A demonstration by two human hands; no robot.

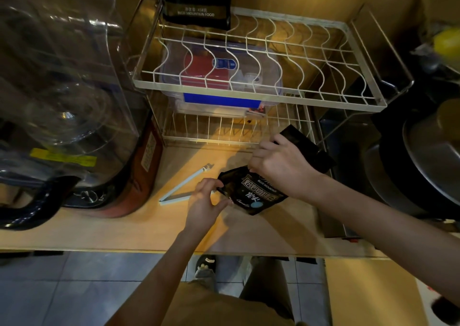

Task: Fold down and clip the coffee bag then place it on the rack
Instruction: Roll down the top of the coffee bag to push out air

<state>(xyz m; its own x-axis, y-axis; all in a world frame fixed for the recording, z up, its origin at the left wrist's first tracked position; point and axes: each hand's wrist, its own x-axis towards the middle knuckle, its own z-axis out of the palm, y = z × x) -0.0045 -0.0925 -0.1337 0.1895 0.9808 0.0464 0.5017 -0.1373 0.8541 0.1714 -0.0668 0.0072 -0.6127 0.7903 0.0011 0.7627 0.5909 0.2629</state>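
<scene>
On the wooden counter (149, 228), both hands pinch the glossy black coffee bag (254, 191).

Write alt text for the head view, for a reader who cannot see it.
Two bare hands hold a black coffee bag on a wooden counter: the left hand pinches its near edge, the right hand grips its top. An open white bag clip lies beside the left hand, before a white wire rack.
</scene>
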